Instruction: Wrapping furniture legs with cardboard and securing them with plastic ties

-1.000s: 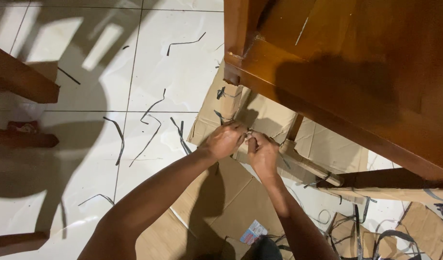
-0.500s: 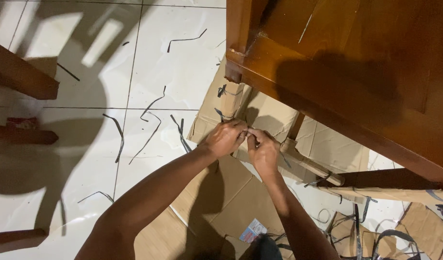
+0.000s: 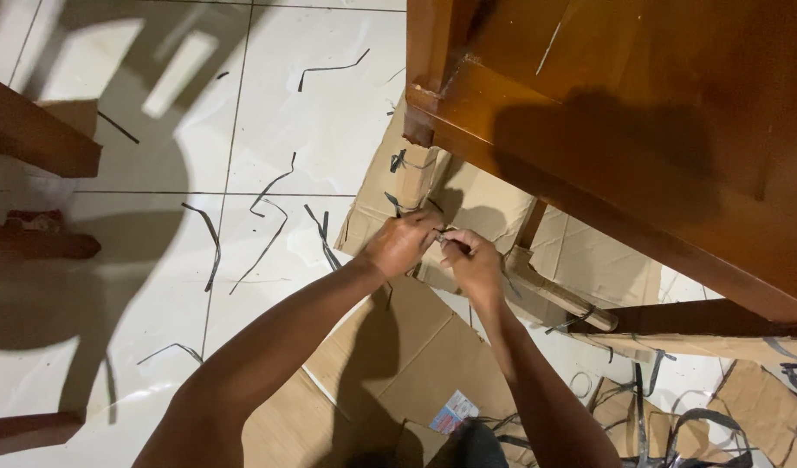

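I have both hands low over the floor, meeting just under the edge of the wooden table [image 3: 641,130]. My left hand [image 3: 400,245] is curled, its fingers [image 3: 420,227] pinched in toward the right hand [image 3: 473,260], which is bunched up too. Between them sits something small and dark, a bit of the thin black strap [image 3: 443,234] as far as I can tell — both sets of fingers are clenched on it, though it is too small to make out how it is held.

The hands hover over a cardboard-wrapped furniture leg [image 3: 550,290] that lies slanted across the floor, running down to the right from where my right hand is. Flattened cardboard sheets [image 3: 416,347] spread beneath and around it, one carrying a small printed label [image 3: 455,412] near the bottom of the view.

The white tiled floor [image 3: 156,286] to the left is littered with loose black strap offcuts [image 3: 268,217], and a tangle of longer straps [image 3: 676,425] lies at the lower right. Dark wooden furniture parts [image 3: 35,139] jut in from the left edge — well apart from my hands.
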